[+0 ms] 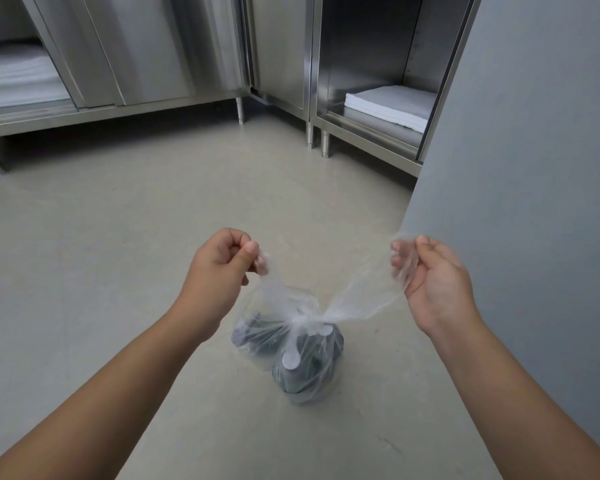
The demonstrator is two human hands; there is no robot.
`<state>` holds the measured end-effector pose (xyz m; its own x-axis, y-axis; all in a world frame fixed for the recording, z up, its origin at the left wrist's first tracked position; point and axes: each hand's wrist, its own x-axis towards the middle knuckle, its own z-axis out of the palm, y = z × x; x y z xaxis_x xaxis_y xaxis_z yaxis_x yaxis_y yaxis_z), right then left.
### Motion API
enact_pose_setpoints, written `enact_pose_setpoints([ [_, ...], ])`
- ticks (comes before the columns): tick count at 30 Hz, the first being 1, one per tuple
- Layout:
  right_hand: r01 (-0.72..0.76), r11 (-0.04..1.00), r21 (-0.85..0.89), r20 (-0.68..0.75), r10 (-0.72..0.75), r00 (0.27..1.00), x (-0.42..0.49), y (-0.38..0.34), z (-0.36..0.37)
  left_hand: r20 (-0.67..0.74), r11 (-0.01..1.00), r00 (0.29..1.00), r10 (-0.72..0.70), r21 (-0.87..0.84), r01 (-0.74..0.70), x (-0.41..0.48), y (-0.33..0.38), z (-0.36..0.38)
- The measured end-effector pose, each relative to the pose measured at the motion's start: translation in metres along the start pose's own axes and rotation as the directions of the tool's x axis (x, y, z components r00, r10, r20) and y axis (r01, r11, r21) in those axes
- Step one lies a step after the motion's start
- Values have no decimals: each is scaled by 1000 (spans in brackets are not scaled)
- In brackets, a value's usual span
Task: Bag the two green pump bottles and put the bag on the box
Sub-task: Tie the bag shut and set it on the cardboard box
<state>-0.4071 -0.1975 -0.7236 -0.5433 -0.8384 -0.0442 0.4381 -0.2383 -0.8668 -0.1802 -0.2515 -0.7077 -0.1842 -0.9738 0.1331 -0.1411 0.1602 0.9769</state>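
Note:
A clear plastic bag (293, 327) hangs between my hands above the floor, its neck twisted into a knot in the middle. Inside it are the two green pump bottles, seen from above: one (257, 336) on the left, the other (300, 370) lower and nearer to me. My left hand (222, 268) pinches the bag's left tail between thumb and fingers. My right hand (430, 275) grips the right tail, the film wrapped over its fingertips. Both tails are pulled outward and taut. No box is in view.
A pale concrete floor (118, 254) lies below. Steel cabinets on short legs (160, 64) line the far side; an open compartment holds folded white cloths (392, 105). A grey wall (534, 168) stands close on the right.

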Motion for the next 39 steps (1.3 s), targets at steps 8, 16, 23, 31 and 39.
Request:
enact_pose_setpoints([
  [8, 21, 989, -145, 200, 9, 980, -31, -13, 36, 102, 979, 993, -57, -190, 76, -17, 17, 17],
  [16, 74, 935, -346, 284, 29, 958, -53, -10, 57, 136, 974, 990, -36, -217, 65, -24, 27, 25],
  [23, 98, 897, -431, 310, 45, 950, -57, -8, 58, 131, 971, 990, -56, -225, 84, -25, 29, 28],
  [31, 158, 868, -470, 337, 11, 941, -56, -1, 55, 165, 962, 982, -87, -244, 126, -26, 32, 30],
  [39, 236, 841, -487, 373, -44, 927, -56, 2, 55, 193, 924, 967, -168, -310, 223, -27, 33, 33],
])
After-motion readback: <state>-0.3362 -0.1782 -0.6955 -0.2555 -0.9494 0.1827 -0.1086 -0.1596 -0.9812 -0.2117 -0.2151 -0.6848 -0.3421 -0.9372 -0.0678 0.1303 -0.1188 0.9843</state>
